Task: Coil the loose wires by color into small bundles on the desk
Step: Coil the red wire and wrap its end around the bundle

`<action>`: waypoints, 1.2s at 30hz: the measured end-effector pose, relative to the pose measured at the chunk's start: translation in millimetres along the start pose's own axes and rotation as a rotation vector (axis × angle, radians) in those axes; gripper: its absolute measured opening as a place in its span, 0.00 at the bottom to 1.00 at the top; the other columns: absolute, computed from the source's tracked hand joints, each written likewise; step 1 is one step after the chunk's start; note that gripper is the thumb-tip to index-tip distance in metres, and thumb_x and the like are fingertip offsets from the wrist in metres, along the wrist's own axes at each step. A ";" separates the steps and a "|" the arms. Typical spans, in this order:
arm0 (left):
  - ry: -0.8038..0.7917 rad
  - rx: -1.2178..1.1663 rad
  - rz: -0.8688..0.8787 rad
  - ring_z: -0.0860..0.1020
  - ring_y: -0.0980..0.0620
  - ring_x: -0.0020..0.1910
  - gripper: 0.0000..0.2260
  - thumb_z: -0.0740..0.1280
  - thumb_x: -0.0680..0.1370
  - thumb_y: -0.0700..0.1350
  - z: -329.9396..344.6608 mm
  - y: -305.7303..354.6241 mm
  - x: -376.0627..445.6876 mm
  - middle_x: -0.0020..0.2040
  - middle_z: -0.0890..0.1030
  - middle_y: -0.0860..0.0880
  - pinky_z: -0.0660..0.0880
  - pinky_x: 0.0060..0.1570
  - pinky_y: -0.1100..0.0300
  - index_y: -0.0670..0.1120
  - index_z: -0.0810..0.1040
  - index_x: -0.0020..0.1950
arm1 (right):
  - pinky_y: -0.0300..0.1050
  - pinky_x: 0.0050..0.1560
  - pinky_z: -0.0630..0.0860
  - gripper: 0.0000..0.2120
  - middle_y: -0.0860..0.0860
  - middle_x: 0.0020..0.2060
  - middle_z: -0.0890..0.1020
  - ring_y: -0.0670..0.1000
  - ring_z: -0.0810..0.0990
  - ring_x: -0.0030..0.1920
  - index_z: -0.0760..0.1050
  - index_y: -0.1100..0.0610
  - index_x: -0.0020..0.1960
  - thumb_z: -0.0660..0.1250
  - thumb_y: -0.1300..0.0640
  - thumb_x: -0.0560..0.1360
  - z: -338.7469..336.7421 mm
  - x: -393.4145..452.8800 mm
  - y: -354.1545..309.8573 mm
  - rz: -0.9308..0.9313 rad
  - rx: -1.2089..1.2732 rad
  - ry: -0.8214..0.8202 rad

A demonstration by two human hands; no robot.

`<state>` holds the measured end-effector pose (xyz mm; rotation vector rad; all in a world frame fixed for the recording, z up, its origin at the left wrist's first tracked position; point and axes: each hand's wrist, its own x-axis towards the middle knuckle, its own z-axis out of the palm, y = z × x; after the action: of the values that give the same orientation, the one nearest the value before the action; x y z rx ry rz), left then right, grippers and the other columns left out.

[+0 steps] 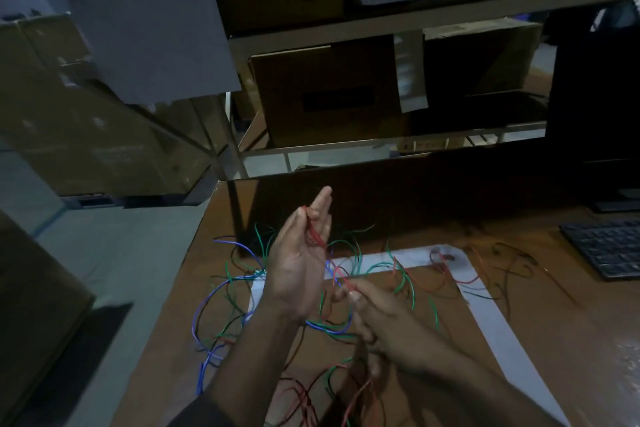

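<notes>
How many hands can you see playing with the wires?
2. The left hand is raised over the desk, pinching a red wire; the right hand is lower, pinching the same wire.

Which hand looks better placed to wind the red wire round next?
Probably the right hand: it pinches the red wire low, free to circle. The left hand is raised, the wire's end held at its fingers, serving as the form.

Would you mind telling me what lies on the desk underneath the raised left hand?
Under the left hand, loose blue wires and green wires sprawl across the desk and its white tape strip. The hand and forearm cover where those strands cross, so that part cannot be seen.
</notes>
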<state>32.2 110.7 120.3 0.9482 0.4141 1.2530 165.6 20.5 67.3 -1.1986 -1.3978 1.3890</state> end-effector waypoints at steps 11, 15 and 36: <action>-0.229 0.993 0.088 0.68 0.59 0.31 0.17 0.54 0.87 0.49 -10.1 -13.4 -13.8 0.32 0.72 0.57 0.65 0.34 0.61 0.57 0.74 0.40 | 0.33 0.45 0.75 0.11 0.45 0.38 0.85 0.41 0.83 0.43 0.82 0.57 0.44 0.65 0.57 0.82 -32.4 12.4 -54.2 -0.383 -0.276 0.436; -0.242 0.468 -0.258 0.58 0.58 0.25 0.15 0.57 0.82 0.50 -2.2 -1.2 -15.2 0.27 0.62 0.56 0.54 0.26 0.64 0.49 0.74 0.38 | 0.33 0.40 0.72 0.09 0.53 0.33 0.82 0.42 0.78 0.36 0.81 0.61 0.44 0.70 0.57 0.79 -36.4 26.4 -60.1 -0.407 -0.178 0.457; -0.160 0.792 -0.012 0.77 0.45 0.28 0.18 0.53 0.87 0.51 -13.1 -5.6 -11.2 0.29 0.76 0.46 0.78 0.35 0.53 0.43 0.73 0.45 | 0.42 0.35 0.69 0.12 0.46 0.34 0.76 0.46 0.75 0.35 0.73 0.50 0.44 0.59 0.47 0.84 -27.3 4.9 -69.7 -0.499 -0.586 0.495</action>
<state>22.6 105.1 105.9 1.6958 0.8142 0.9881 185.5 35.4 138.0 -1.3062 -1.6249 0.3055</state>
